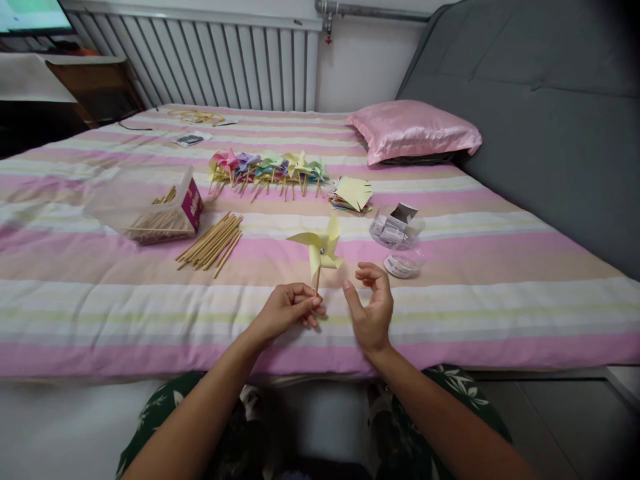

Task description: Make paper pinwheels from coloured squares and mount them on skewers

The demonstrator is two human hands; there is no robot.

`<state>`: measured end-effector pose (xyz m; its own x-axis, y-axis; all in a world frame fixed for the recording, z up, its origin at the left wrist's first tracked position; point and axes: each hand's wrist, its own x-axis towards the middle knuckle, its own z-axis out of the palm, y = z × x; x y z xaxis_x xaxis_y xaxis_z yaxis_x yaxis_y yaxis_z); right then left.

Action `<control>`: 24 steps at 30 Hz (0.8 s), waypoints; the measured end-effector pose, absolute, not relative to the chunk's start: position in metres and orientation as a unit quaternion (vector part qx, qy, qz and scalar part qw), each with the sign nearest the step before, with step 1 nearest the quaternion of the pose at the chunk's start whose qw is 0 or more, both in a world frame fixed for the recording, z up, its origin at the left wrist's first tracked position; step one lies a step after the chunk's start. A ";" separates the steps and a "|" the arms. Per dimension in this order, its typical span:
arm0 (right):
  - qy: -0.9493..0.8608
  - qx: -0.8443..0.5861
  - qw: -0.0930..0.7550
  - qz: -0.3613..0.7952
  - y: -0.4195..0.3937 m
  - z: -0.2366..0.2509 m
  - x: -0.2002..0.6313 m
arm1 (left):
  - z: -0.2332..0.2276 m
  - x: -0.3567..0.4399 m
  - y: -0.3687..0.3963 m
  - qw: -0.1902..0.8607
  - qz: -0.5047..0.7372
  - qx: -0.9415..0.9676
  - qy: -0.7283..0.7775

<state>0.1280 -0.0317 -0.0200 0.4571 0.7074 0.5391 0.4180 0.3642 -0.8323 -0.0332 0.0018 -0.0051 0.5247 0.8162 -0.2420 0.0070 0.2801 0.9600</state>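
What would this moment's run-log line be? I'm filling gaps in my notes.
left hand: holds yellow pinwheel by stick | right hand: open, beside it, empty | bed: loose sticks, finished pinwheels

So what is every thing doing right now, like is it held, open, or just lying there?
Yellow pinwheel: upright, held by its stick.
Left hand: closed on the pinwheel's stick.
Right hand: open, empty, beside the pinwheel.
Finished pinwheels: lying in a row on the bed.
Loose sticks: lying in a bundle.
Plastic box: open, sticks inside.
Paper squares: stacked.
Small clear tub: open, lid lying beside it.
Pink pillow: lying flat.
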 end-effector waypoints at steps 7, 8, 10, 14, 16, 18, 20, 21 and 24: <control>-0.541 -0.561 0.597 0.191 -0.036 -0.019 0.124 | -0.005 -0.034 0.002 0.696 0.291 0.531 0.385; -0.551 -0.560 0.584 0.208 -0.036 -0.018 0.123 | -0.004 -0.034 0.002 0.696 0.289 0.534 0.383; -0.561 -0.551 0.567 0.245 -0.038 -0.019 0.120 | -0.005 -0.034 0.003 0.695 0.284 0.543 0.376; -0.527 -0.529 0.579 0.327 -0.036 -0.026 0.117 | -0.006 -0.034 0.003 0.694 0.276 0.556 0.365; -0.486 -0.504 0.616 0.361 -0.034 -0.031 0.118 | -0.007 -0.035 0.002 0.691 0.276 0.556 0.370; -0.434 -0.475 0.666 0.376 -0.030 -0.034 0.122 | -0.009 -0.035 0.002 0.683 0.281 0.559 0.376; -0.398 -0.450 0.708 0.372 -0.026 -0.034 0.129 | -0.011 -0.035 0.002 0.672 0.289 0.566 0.380; -0.394 -0.440 0.719 0.366 -0.024 -0.033 0.133 | -0.012 -0.035 0.003 0.667 0.292 0.570 0.381; -0.428 -0.438 0.712 0.343 -0.021 -0.026 0.143 | -0.015 -0.035 0.003 0.650 0.291 0.586 0.387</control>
